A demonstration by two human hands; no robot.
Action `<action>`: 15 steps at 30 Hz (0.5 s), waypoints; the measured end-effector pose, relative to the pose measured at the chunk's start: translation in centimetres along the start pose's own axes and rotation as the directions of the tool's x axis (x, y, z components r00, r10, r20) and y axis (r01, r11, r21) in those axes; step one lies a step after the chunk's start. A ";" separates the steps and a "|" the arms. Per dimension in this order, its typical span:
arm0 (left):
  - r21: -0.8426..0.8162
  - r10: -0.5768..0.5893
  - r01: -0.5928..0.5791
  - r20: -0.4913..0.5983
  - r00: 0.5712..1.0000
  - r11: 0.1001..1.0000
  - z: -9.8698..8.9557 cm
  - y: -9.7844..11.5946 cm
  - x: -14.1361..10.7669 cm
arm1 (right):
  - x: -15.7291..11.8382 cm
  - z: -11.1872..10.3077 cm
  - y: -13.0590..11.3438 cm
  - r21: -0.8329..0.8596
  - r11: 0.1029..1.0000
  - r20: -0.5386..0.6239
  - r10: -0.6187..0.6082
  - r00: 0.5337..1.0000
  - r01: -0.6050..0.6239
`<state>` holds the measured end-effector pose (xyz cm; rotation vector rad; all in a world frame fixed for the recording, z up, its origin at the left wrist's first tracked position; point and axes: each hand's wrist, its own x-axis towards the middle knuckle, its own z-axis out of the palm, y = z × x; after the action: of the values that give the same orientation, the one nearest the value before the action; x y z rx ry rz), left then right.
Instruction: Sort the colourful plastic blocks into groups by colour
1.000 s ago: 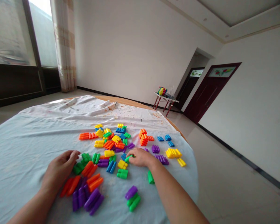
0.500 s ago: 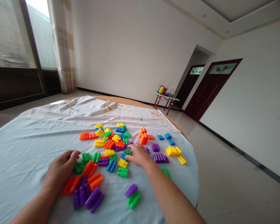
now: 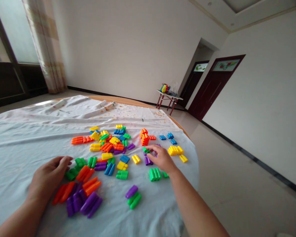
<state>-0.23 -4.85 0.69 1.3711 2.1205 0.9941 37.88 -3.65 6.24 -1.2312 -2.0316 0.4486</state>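
A small green plastic block (image 3: 146, 150) is pinched between the thumb and fingers of my right hand (image 3: 160, 157). Directly beneath that hand, purple blocks (image 3: 148, 161) lie partly covered. My left hand (image 3: 50, 174) rests on the cloth at the left, its fingers curled together; whatever they may hold is hidden. Dark green blocks (image 3: 72, 173) lie right against its fingertips, with orange blocks (image 3: 84, 173) just beyond. Nearer to me is a cluster of purple blocks (image 3: 75, 201). A joined group of green blocks (image 3: 155, 174) sits below my right wrist.
Mixed blocks, among them a yellow block (image 3: 107, 156), cover the middle of the cloth-covered table (image 3: 22, 141). Farther off stands an orange stack (image 3: 144, 137). Yellow blocks (image 3: 175, 150) and blue blocks (image 3: 170, 135) lie toward the right edge. A small side table (image 3: 169, 96) stands by the wall.
My right hand has moved rightward from the central pile with the green block, uncovering a yellow block there. The camera view has turned right. My left hand stays beside the dark green blocks.
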 end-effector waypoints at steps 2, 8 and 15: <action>-0.003 0.010 -0.010 -0.004 1.000 1.000 0.1 -0.1 0.1 | -1.5 -1.3 0.9 0.004 1.000 -0.033 0.020 0.999 -0.020; 0.031 -0.019 0.019 0.003 1.000 0.999 0.3 -0.8 0.5 | -6.0 -3.0 3.0 -0.023 0.999 -0.051 0.033 0.998 -0.035; 0.104 0.041 -0.036 -0.046 0.998 0.994 1.1 -3.7 2.3 | -9.1 -4.4 6.0 -0.041 0.996 -0.140 0.071 0.988 -0.078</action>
<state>-2.68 -3.32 -2.77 1.4558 2.2162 0.9539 47.54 -8.99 2.05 -1.3324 -1.8926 0.3430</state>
